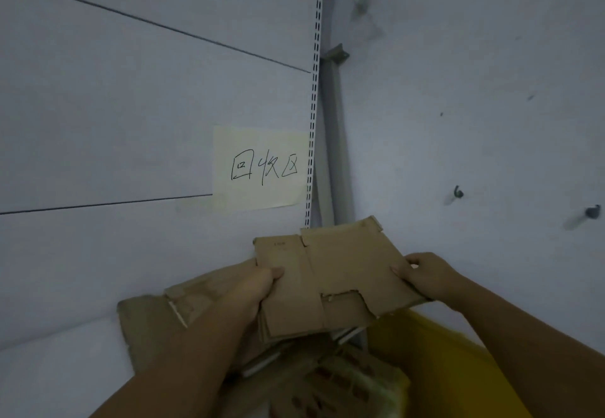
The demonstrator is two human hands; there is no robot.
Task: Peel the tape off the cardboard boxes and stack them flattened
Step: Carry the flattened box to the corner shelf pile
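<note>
A flattened brown cardboard box [334, 273] is held level in front of a white wall corner. My left hand [252, 290] grips its left side, thumb on top. On the box's right edge my right hand [425, 275] pinches the card between fingers and thumb. Beneath it lies a pile of other flattened cardboard [154, 316], leaning against the left wall. No tape shows on the held box.
A pale yellow note [262, 169] with handwritten characters is stuck to the left wall panel. A slotted metal upright [315, 97] runs down the corner. A yellow bin [435, 362] sits at lower right, with crumpled cardboard pieces [343, 381] beside it. Screws [592, 212] stick out of the right wall.
</note>
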